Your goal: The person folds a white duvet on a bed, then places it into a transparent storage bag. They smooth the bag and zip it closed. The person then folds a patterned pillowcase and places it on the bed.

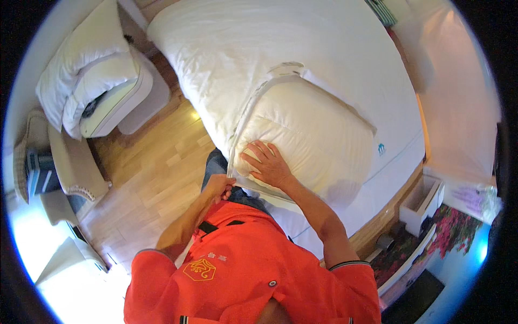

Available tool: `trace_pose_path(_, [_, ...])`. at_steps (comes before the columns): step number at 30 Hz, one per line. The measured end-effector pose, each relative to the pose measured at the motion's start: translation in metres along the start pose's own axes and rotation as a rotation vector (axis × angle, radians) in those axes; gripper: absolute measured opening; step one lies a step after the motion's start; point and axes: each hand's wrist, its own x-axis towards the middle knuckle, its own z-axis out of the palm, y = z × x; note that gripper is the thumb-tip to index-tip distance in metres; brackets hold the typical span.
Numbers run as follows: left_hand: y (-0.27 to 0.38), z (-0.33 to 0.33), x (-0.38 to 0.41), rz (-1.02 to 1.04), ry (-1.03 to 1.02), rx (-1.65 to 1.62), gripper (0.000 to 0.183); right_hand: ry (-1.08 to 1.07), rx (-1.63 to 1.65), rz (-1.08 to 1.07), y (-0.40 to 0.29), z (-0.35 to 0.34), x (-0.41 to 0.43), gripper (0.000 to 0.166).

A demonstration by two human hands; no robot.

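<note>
In front of me on the bed (pixel 319 28), a folded cream quilt (pixel 307 113) sits in an open bag with pale edging (pixel 246 106). My right hand (pixel 269 164) lies spread on the quilt near the bag's near left corner, palm down, fingers apart. Lower and to the left, the fingers of my left hand (pixel 219 187) are closed on the bag's edge at that same corner. The bag's far flap (pixel 285 69) is folded back on the white bedding.
Left of the bed, white bedding (pixel 97 60) is heaped on a pale padded seat (pixel 141 91). Wooden floor (pixel 162 162) runs between it and the bed. At the right stand a white open drawer (pixel 423 198) and a surface with a red floral pattern (pixel 449 231).
</note>
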Motion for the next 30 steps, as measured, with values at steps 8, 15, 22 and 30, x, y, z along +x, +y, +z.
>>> trace_pose_path(8, [-0.017, -0.034, 0.085, 0.140, 0.076, 0.428, 0.024, -0.004, 0.014, 0.025, -0.010, 0.068, 0.013, 0.066])
trace_pose_path(15, [0.051, -0.029, 0.042, 0.375, 0.201, 0.661, 0.025, 0.185, 0.207, 0.043, -0.010, 0.035, 0.008, 0.056])
trace_pose_path(22, [0.160, 0.042, 0.055, 1.092, 0.305, 0.800, 0.018, 0.604, 0.272, 0.128, 0.012, 0.002, -0.006, 0.034])
trace_pose_path(30, [0.151, 0.163, 0.029, 1.449, 0.109, 1.161, 0.062, 0.618, -0.209, 1.066, 0.027, -0.033, -0.124, 0.055])
